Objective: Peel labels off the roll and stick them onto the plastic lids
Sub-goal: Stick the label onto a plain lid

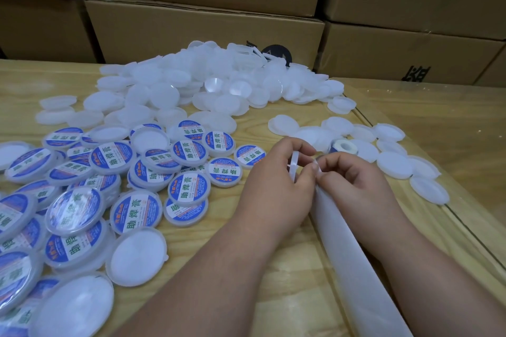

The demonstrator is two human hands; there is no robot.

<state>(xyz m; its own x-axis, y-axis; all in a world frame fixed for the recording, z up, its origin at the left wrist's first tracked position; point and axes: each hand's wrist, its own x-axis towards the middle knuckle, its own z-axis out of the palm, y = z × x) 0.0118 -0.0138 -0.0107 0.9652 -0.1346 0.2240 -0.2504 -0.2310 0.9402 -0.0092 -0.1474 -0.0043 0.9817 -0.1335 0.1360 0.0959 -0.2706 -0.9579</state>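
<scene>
Over the tabletop (246, 268), left hand (276, 180) held a lid (294, 167) edge-on, fingers clamped on its rim, probably to present its face. Right hand (353, 180) curled, fingers pinched at the backing strip (356, 268), likely peeling a label. Roll (345, 147) sat just behind; labelled lids (189, 152) lay left.
</scene>
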